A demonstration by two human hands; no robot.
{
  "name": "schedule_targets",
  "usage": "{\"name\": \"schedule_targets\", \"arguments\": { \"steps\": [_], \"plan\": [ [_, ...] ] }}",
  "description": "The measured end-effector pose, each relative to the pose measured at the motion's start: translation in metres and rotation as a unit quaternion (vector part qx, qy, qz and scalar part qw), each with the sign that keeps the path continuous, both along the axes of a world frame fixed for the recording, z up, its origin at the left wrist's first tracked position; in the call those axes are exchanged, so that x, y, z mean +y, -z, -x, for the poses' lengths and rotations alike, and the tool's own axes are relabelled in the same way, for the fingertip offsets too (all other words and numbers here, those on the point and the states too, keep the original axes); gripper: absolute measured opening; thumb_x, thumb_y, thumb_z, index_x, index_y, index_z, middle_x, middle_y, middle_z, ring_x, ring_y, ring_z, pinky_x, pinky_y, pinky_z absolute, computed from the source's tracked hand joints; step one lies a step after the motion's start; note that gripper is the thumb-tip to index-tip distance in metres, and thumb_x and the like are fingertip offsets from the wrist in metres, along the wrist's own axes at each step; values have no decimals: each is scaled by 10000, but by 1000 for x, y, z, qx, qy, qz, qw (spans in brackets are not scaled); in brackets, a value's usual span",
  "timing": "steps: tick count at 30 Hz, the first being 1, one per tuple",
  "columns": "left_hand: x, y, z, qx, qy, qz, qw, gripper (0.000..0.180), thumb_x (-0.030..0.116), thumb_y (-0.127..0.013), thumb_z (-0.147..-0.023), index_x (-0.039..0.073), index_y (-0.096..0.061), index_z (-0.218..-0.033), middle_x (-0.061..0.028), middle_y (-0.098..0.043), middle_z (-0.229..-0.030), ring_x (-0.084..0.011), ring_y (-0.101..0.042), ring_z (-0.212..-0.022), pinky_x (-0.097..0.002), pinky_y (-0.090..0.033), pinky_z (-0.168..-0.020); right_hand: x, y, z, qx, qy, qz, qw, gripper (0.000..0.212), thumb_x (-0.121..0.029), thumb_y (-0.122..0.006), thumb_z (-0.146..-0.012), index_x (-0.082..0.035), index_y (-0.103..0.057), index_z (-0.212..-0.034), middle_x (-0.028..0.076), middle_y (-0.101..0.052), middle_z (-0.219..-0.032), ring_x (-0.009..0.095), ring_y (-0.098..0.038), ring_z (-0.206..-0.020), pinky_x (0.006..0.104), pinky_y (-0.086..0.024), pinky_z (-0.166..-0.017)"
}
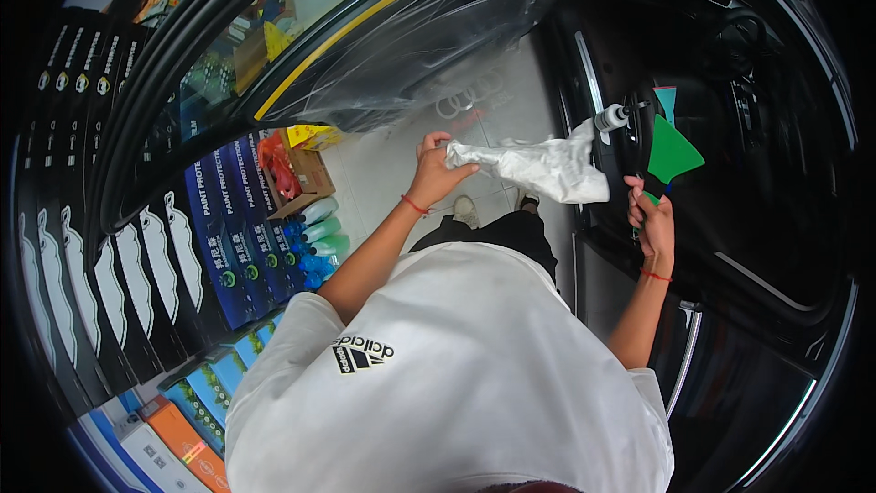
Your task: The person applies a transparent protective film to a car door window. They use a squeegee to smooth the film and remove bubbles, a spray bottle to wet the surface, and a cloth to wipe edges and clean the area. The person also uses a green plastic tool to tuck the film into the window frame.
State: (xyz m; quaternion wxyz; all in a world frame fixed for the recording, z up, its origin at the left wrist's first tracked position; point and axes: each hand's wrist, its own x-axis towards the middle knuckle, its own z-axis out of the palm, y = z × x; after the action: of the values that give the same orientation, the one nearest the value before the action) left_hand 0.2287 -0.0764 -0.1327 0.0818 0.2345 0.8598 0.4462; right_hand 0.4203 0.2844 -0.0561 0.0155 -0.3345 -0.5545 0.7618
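Left of the green scraper (675, 153), the left hand (442, 170) pinches the white cloth (540, 168), aligned lengthwise toward the scraper; the nearer right hand (652, 222) curls, hold unclear.

the white sheet (547, 169) is showing crumpled folds with a soft sheen, its material reading as thin cloth or film. the green scraper (675, 153) is looking like smooth, flat plastic. on the door, clear plastic film (438, 50) is wrinkling and shining, while the window (224, 78) is reflecting as smooth glass. the sill trim (589, 73) is gleaming like polished metal. the shirt (447, 365) is draping as matt, lightly creased cloth. the box (317, 175) is showing dull cardboard, and the floor tiles (379, 169) are looking smooth.
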Motion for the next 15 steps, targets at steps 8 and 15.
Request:
{"name": "schedule_targets", "arguments": {
  "steps": [8, 15],
  "plan": [
    [-29, -30, 12, -47, 115, 88, 988, 498, 413, -787, -801, -43, -607, -713, -205, -674, -812, -347, -625, -739, -377, -509, -708, -66, 9, 44, -82, -59, -122, 987, 281, -213, -762, -870, -9, -719, -1058, -29, -554, -686, 23, -394, -451, 213, -252, -414],
    [-34, -89, -16, -188, 108, -83, 973, 349, 311, -741, -887, -26, -676, -824, -98, -691, -787, -119, -597, -702, -324, -466, -635, -192, 99, 89, -99, -91, 312, 940, 400, -411, -616, -962, -15, -593, -909, 66, -585, -617, 106, -370, -370, 254, -273, -362]
  ]
}}
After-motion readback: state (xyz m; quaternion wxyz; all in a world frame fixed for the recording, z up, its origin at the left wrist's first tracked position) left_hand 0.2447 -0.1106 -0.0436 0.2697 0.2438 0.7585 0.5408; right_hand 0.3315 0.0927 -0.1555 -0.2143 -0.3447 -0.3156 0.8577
